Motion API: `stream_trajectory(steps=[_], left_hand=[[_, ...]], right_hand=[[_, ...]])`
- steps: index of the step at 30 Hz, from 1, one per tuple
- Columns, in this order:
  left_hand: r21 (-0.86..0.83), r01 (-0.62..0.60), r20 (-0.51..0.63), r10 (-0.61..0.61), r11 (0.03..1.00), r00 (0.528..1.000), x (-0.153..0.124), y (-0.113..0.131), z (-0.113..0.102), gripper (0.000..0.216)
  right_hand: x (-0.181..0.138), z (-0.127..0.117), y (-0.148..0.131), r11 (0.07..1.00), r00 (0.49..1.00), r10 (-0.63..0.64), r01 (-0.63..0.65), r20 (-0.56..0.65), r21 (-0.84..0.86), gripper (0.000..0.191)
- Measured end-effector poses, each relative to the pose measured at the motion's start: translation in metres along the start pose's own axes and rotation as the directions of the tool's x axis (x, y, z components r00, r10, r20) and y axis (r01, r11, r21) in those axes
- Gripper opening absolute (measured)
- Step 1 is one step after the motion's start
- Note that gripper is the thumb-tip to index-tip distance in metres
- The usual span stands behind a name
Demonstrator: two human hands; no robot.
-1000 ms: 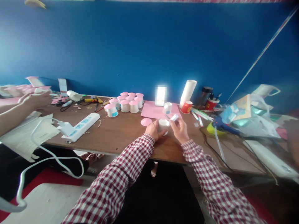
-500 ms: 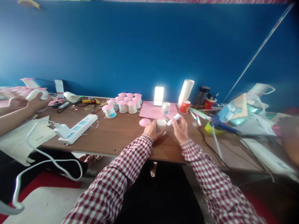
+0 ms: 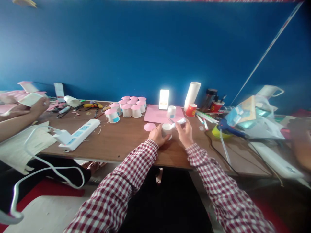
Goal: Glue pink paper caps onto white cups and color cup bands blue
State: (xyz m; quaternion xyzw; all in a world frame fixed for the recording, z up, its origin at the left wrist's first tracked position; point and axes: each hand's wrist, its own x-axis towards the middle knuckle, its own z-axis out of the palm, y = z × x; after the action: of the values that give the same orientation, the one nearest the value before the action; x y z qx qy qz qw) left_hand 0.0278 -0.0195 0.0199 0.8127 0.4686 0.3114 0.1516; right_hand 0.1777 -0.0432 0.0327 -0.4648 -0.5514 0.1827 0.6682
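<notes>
A blue wall [image 3: 116, 48] backs the bench [image 3: 128, 140], which stretches left. Near its edge, my hands [image 3: 156, 135] [image 3: 185, 133] hold a cup [image 3: 166, 130] and white item [image 3: 180, 121].

The blue wall [image 3: 121, 48] is washed by pale light at its left, while its upper right is left dim. Near the back edge of the worktop [image 3: 126, 142], the screen of the phone [image 3: 164, 99] is blown out to white and ringed by a bluish halo. Detail on the white cup [image 3: 166, 129] near the front edge is softened. Below that edge, much is sunk in shadow. Toward the right end, the plastic bag [image 3: 269, 131] is smeared by blur and stretched by distortion.
</notes>
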Motion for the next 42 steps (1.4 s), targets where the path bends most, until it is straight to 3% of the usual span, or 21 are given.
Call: stream_trajectory(steps=[14,31,37,42], left_hand=[[0.018,0.015,-0.010,-0.015,1.000,1.000,0.000,-0.001,0.002,0.064],[0.013,0.004,0.003,-0.004,1.000,1.000,0.000,-0.001,0.001,0.065],[-0.009,0.048,-0.019,-0.048,0.999,0.999,-0.003,0.000,0.002,0.069],[-0.040,0.034,-0.026,-0.035,0.999,0.999,-0.005,0.001,0.003,0.061]], right_hand=[[0.000,-0.003,-0.002,0.983,0.993,-0.112,0.116,0.037,-0.142,0.020],[-0.002,-0.005,-0.005,0.984,0.995,-0.087,0.095,0.058,-0.148,0.018],[0.003,-0.007,0.002,0.995,0.996,0.015,-0.024,-0.090,-0.099,0.019],[0.002,-0.004,0.001,0.997,0.997,0.024,-0.029,-0.074,-0.065,0.021]])
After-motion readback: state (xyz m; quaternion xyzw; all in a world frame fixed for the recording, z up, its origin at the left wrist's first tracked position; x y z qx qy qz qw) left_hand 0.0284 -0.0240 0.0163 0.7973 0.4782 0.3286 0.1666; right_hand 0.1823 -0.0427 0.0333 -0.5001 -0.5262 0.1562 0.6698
